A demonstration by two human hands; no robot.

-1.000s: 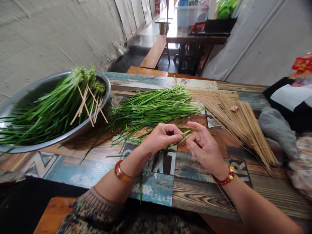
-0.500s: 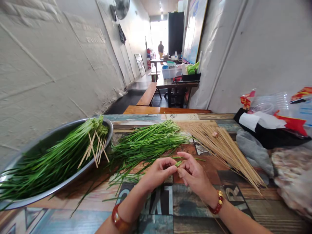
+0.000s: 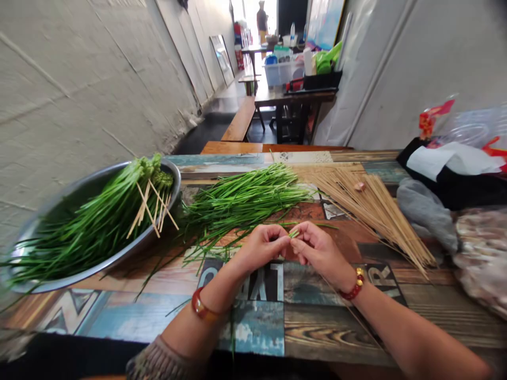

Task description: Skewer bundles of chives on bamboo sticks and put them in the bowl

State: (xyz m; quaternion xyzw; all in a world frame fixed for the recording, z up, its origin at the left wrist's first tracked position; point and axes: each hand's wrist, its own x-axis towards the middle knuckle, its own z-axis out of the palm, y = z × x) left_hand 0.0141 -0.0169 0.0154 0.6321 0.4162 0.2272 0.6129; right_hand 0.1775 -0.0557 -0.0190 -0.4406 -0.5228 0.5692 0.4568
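My left hand is closed on a few garlic chives, whose cut ends show at the fingertips. Thin green leaves hang below that wrist. Close against it, my right hand pinches at the same ends, and a bamboo skewer runs from it toward the lower right; its tip is hidden by the fingers. Just beyond both hands lies a loose pile of garlic chives. Many bamboo skewers are spread to the right.
At left, a metal basin holds more garlic chives, with several skewers through the bunched ends. Plastic bags and a bag of pale pieces sit at right. Farther off are a bench, tables and a standing person.
The view has tipped downward, bringing the table's near edge into sight. My right fingers, more spread before, have curled in around the chive ends. Both hands stay together.
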